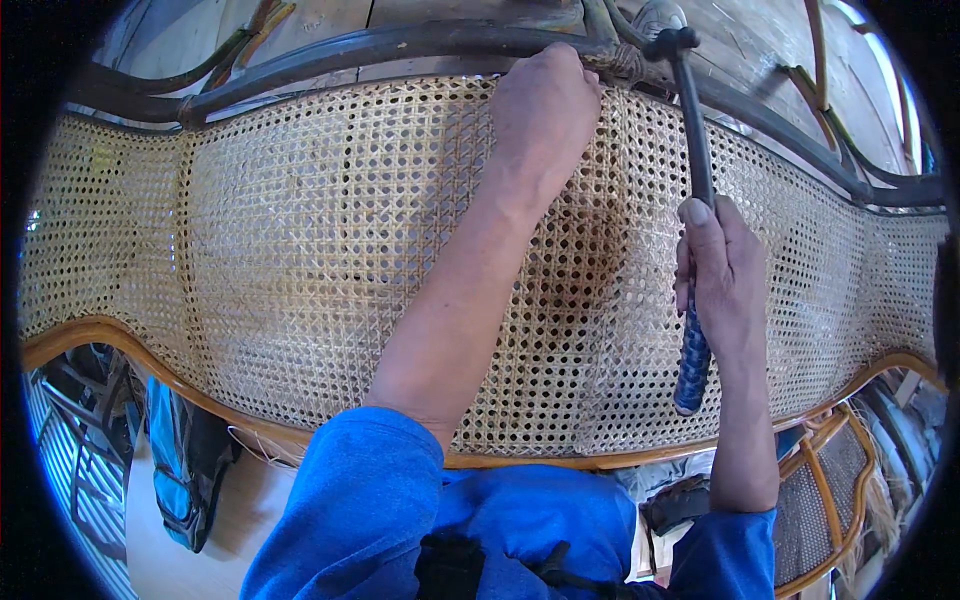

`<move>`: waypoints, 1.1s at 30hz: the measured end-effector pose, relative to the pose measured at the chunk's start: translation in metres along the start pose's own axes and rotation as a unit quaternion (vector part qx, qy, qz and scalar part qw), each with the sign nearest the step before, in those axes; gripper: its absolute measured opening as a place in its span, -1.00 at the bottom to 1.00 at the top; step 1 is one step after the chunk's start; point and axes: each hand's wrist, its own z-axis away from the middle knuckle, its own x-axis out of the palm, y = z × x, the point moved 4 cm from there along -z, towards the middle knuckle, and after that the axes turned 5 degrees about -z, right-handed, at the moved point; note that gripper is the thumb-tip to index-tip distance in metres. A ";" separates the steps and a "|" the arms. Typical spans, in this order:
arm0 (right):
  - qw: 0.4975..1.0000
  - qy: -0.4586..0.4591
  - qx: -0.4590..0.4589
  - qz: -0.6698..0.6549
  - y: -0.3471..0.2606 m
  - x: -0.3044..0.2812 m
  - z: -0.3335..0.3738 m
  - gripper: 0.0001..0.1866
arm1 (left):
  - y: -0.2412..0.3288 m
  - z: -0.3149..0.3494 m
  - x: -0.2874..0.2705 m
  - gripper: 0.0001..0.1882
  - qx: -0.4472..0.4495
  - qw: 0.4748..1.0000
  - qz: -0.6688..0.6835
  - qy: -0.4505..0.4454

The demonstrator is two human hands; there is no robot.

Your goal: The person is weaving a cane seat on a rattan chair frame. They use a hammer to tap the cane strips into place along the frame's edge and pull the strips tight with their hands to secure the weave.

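Note:
A wide panel of woven cane webbing (290, 260) stretches across the view, held between a dark curved pole at the far side and a light brown rattan rail at the near side. My left hand (545, 105) reaches over the panel to its far edge, fingers closed against the dark pole (420, 42); what they pinch, if anything, is hidden under the hand. To the right, my right hand (722, 265) grips a hammer (692, 120) by its shaft. The hammer has a dark metal head raised near the far pole and a blue textured grip below my fist.
Beyond the pole lie wooden floorboards (745, 60) and more curved poles. A light brown rattan rail (560, 461) runs along the near edge, close to my body. At the lower left is a blue and black bag (180, 470); a rattan-framed woven piece (805, 520) stands at the lower right.

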 end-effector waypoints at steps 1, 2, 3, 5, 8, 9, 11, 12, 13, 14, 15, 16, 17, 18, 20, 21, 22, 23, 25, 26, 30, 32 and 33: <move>0.999 -0.023 0.017 0.035 0.003 0.000 -0.003 -0.59 | 0.000 0.000 0.001 -0.73 0.000 1.000 0.001 -0.005; 0.996 -0.045 0.034 0.071 0.008 -0.002 -0.010 -0.59 | 0.000 0.000 0.002 -0.73 0.000 1.000 0.002 -0.010; 0.991 -0.069 0.049 0.106 0.011 -0.002 -0.015 -0.59 | -0.001 0.000 0.001 -0.73 -0.005 1.000 0.002 -0.008; 0.995 -0.044 0.038 0.077 0.003 -0.003 -0.011 -0.60 | -0.001 0.001 -0.002 -0.73 -0.016 1.000 0.002 -0.003; 0.997 -0.001 0.007 0.081 0.002 -0.003 -0.006 -0.60 | 0.002 0.002 -0.002 -0.73 0.007 1.000 -0.004 0.004; 0.996 0.016 -0.007 0.089 0.003 -0.003 -0.003 -0.60 | 0.001 0.001 -0.001 -0.73 -0.001 1.000 -0.002 -0.005; 0.994 -0.027 0.031 0.099 0.013 -0.002 -0.010 -0.60 | 0.000 -0.001 0.001 -0.73 -0.015 1.000 0.003 -0.024; 0.992 -0.049 0.045 0.104 0.014 -0.002 -0.013 -0.60 | -0.001 -0.001 0.000 -0.74 -0.012 1.000 0.008 -0.022; 0.992 -0.039 0.082 0.093 0.014 -0.006 -0.009 -0.62 | -0.002 0.000 0.001 -0.74 -0.010 1.000 0.013 -0.021; 0.988 -0.001 0.042 0.152 0.016 -0.012 -0.008 -0.62 | -0.002 -0.001 0.000 -0.74 -0.007 1.000 0.018 -0.020; 0.977 0.038 0.001 0.210 0.026 -0.019 -0.006 -0.63 | -0.003 -0.002 -0.001 -0.73 -0.026 0.997 0.066 -0.019; 0.960 0.075 -0.041 0.268 0.030 -0.026 -0.004 -0.64 | -0.005 -0.003 -0.005 -0.72 -0.047 0.992 0.112 -0.018; 0.954 0.084 0.007 0.288 0.035 -0.033 -0.002 -0.66 | -0.008 -0.005 -0.008 -0.71 -0.067 0.985 0.158 -0.017; 0.941 0.105 -0.026 0.321 0.040 -0.038 0.000 -0.67 | -0.014 -0.006 -0.011 -0.70 -0.085 0.965 0.249 -0.005; 0.908 0.145 -0.091 0.382 0.051 -0.042 0.002 -0.66 | -0.031 -0.010 -0.016 -0.67 -0.119 0.899 0.421 0.016; 0.909 0.153 -0.080 0.379 0.053 -0.045 0.000 -0.66 | -0.030 -0.009 -0.016 -0.66 -0.175 0.777 0.602 -0.055; 0.910 0.160 -0.069 0.375 0.054 -0.047 -0.001 -0.65 | -0.025 -0.009 -0.013 -0.63 -0.181 0.727 0.655 -0.098; 0.911 0.168 -0.059 0.372 0.055 -0.049 -0.003 -0.63 | -0.021 -0.009 -0.009 -0.61 -0.185 0.673 0.702 -0.140; 0.914 0.200 -0.109 0.337 0.051 -0.055 -0.009 -0.67 | -0.016 -0.012 -0.001 -0.40 -0.142 0.569 0.773 -0.242; 0.913 0.215 -0.135 0.318 0.047 -0.057 -0.012 -0.69 | -0.015 -0.011 0.004 -0.35 -0.144 0.550 0.782 -0.256; 0.936 0.231 -0.214 0.160 0.006 -0.048 -0.021 -0.77 | 0.020 0.005 0.012 -0.18 -0.157 0.496 0.794 -0.313; 0.934 0.225 -0.245 0.133 -0.014 -0.035 -0.031 -0.79 | 0.028 0.010 0.015 -0.13 -0.169 0.490 0.787 -0.334; 0.924 0.221 -0.287 0.125 -0.018 -0.028 -0.038 -0.77 | 0.029 0.010 0.015 -0.10 -0.160 0.499 0.782 -0.338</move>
